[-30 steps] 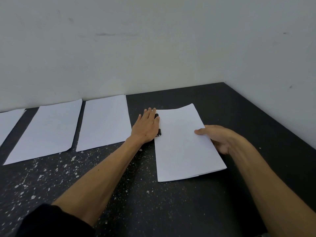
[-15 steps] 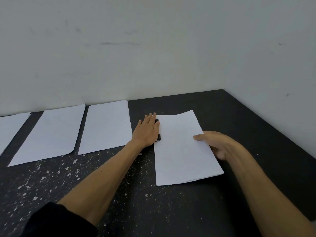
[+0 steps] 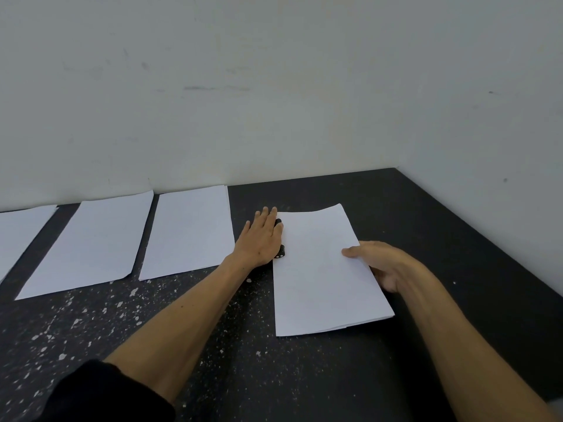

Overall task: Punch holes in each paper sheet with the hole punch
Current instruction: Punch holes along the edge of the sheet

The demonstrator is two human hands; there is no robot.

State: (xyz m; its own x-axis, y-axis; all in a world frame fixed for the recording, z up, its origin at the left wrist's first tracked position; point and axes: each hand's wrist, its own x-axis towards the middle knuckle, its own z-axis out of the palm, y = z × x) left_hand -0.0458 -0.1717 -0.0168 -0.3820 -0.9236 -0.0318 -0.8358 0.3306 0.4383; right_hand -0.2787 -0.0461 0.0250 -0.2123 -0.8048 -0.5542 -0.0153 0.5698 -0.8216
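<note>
A small stack of white paper sheets (image 3: pixel 323 275) lies on the dark table (image 3: pixel 426 226) to the right of centre. Its left edge sits in a black hole punch (image 3: pixel 279 250), mostly hidden under my left hand (image 3: pixel 262 239). That hand lies flat on the punch with straight fingers, pressing down. My right hand (image 3: pixel 387 263) grips the stack's right edge, thumb on top and fingers curled underneath. Three more white sheets lie in a row along the wall: one (image 3: pixel 190 231) just left of the punch, one (image 3: pixel 88 248) further left, one (image 3: pixel 18 233) cut by the frame's edge.
White walls (image 3: pixel 274 102) meet in a corner at the back right, closing the table on two sides. The table's near left part is speckled with white paint flecks (image 3: pixel 76 324). A black sleeve (image 3: pixel 103 394) covers my left upper arm.
Both hands keep their hold on punch and stack. The camera has tilted up a little, so everything sits lower in the frame.
</note>
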